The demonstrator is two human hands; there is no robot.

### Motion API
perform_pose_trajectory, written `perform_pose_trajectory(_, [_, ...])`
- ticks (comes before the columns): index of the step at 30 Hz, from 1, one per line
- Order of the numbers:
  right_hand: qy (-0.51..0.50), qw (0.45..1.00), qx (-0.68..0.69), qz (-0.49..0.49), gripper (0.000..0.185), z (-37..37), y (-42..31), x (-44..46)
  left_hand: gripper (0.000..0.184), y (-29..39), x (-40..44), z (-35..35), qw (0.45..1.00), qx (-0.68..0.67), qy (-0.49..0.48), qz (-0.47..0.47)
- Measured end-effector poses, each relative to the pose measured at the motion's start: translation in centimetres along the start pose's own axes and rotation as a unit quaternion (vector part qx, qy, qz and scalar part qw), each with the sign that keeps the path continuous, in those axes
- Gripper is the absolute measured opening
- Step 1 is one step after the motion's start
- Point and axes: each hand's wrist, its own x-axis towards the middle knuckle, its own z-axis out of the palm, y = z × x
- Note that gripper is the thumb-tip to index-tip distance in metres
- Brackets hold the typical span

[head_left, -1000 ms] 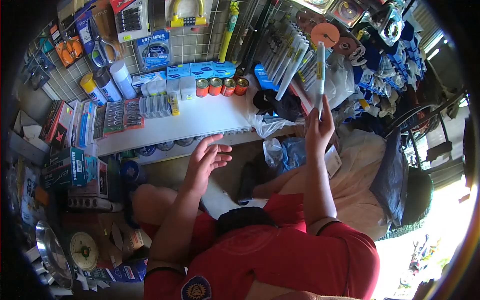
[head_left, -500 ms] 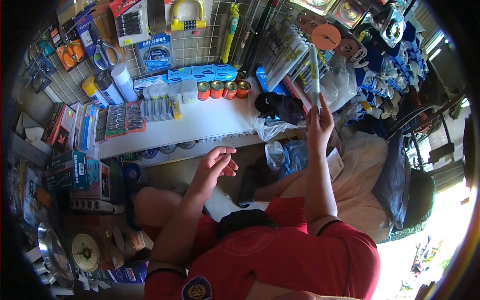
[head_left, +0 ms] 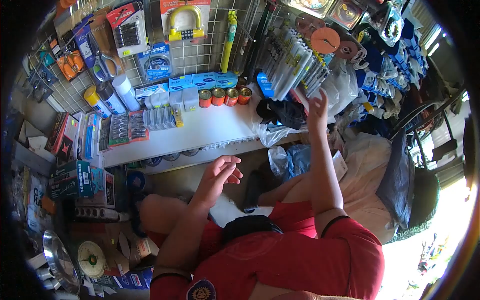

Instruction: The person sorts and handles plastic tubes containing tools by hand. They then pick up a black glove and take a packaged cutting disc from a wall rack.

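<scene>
Your left hand (head_left: 219,182) is on the near side of the white shelf (head_left: 200,131), fingers loosely curled, no item visible in it. Your right hand (head_left: 318,112) is raised at the shelf's right end, by the lower ends of the slim packets (head_left: 292,65); whether it grips one cannot be told. Change noted: the packet you held upright no longer stands clear of the rest. In my judgement it is back among them, above the shelf's right end. Orange cans (head_left: 218,97) stand along the shelf's far side.
</scene>
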Motion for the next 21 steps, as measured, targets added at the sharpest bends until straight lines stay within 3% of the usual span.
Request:
perform_pose_trajectory(7, [0.006,0.991,0.102,0.092,0.045,2.4,-6.3,6.7,0.028,-2.5,1.2,-1.0,0.998,-0.003,0.021,-0.058])
perform_pose_trajectory(15, [0.16,0.977,0.137,-0.034,0.029,6.1,-4.4,7.2,0.029,-6.1,1.2,-2.3,0.986,0.028,0.073,-0.145])
perform_pose_trajectory(21, [0.156,0.976,0.154,-0.022,0.03,7.1,-3.9,8.6,0.031,-7.1,2.2,-4.6,0.978,0.001,0.125,-0.169])
